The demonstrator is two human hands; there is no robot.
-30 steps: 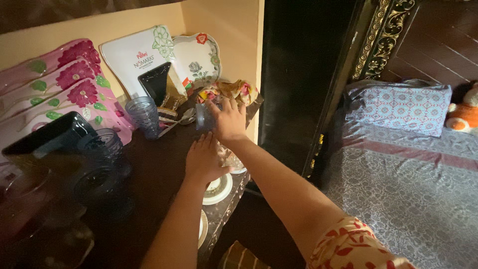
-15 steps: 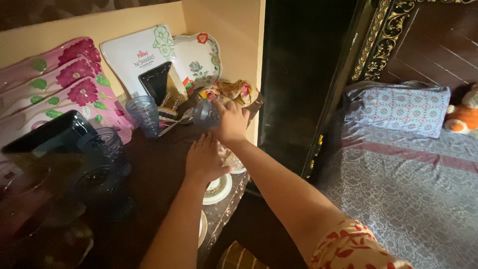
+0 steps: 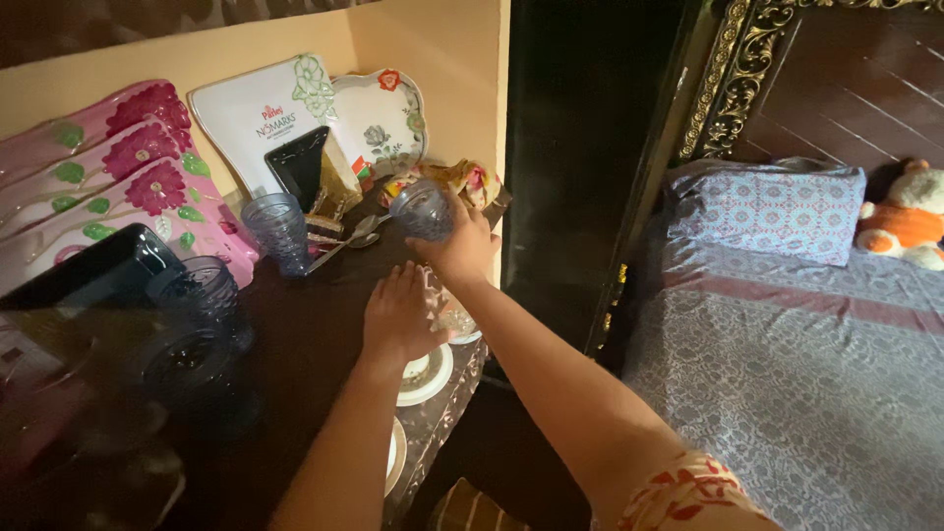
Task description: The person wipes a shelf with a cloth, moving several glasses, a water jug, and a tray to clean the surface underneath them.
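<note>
Glasses: dark tumblers are crowded at the left of the shelf; a knock could topple them.
Left hand: fingers are spread flat, nothing gripped; a clear glass under the palm could be tipped off the edge.
Right hand: fingers are curled round a blue tumbler, held above the shelf near the spoons; a slip would drop it.

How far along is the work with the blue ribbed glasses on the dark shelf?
Done: one blue ribbed glass stands upright by the spoons. In hand: the right hand holds a second blue glass raised above the dark shelf, while the left hand rests on a clear glass piece. Left: the raised glass is not yet set down.
</note>
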